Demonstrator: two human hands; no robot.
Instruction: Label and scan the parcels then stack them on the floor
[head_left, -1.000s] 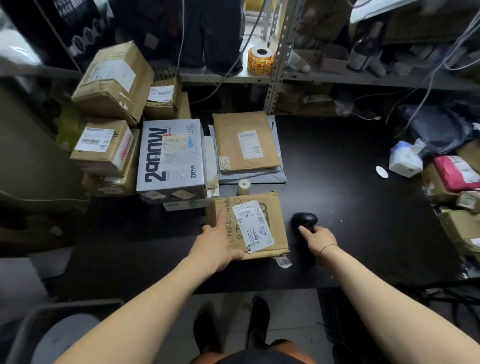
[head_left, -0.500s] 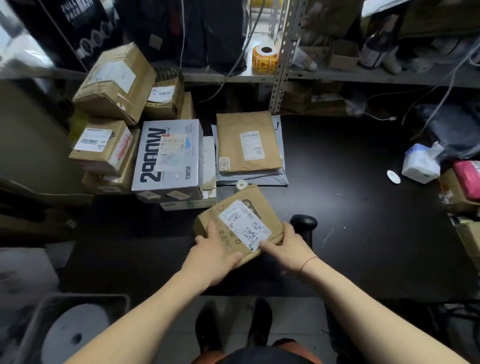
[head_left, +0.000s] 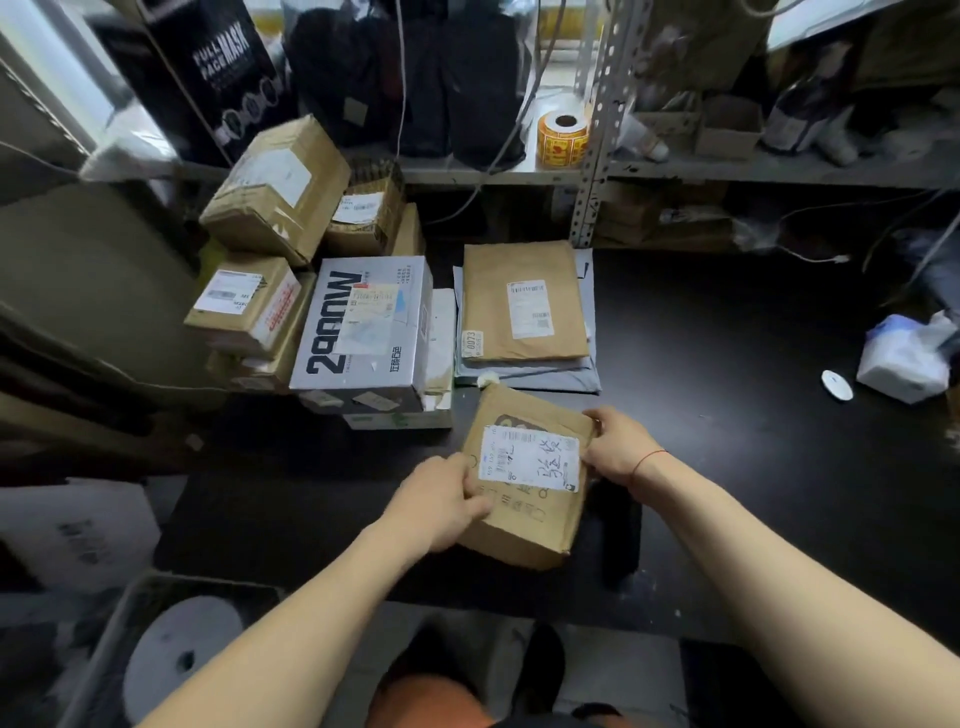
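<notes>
both hands — left hand (head_left: 441, 501), right hand (head_left: 618, 447) — grip the parcel (head_left: 524, 483), seemingly lifted.

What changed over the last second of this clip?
The right hand left the scanner and took hold of the small parcel by its right edge; with the left hand gripping its left edge, it was turned and tilted up off the table. The stacked boxes and brown envelope behind stayed put.

My right hand (head_left: 615, 448) has let go of the barcode scanner (head_left: 621, 535) and joined my left hand (head_left: 441, 501) on the brown cardboard parcel (head_left: 524, 525). Together they have raised it from lying flat and turned it, so its shipping label (head_left: 527, 457) now runs crosswise.
</notes>
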